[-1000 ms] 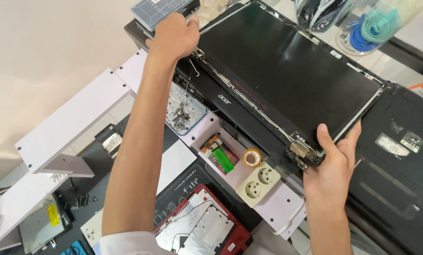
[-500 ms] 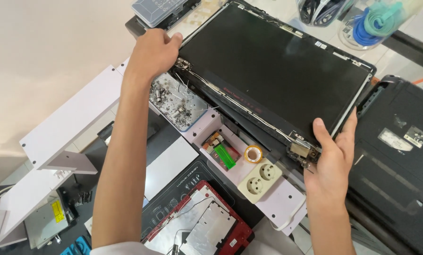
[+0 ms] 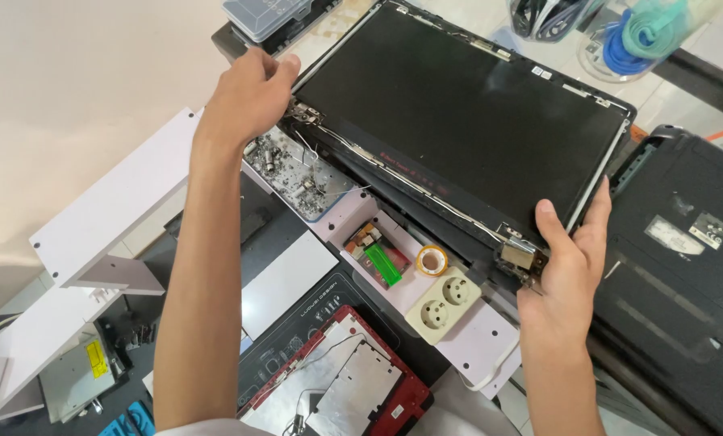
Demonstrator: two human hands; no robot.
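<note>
Between the two hands spans a laptop screen [image 3: 466,121], a dark panel in its lid with the bezel off, lying tilted across the cluttered bench. Its long axis runs from upper left to lower right, and each hand has one end of the near, hinge-side edge. The left hand [image 3: 248,97] is clamped over the left corner, fingers curled on the rim beside the bare hinge [image 3: 303,113]. The right hand [image 3: 567,266] grips the lower right corner, thumb on the glass, fingers wrapped behind, just by the other hinge [image 3: 521,257]. Both hands are equally close, so neither leads. Below the near edge sit a tray of screws [image 3: 297,173], a tape roll [image 3: 432,260] and a double socket [image 3: 442,299], with a black laptop base [image 3: 684,266] to the right.
</note>
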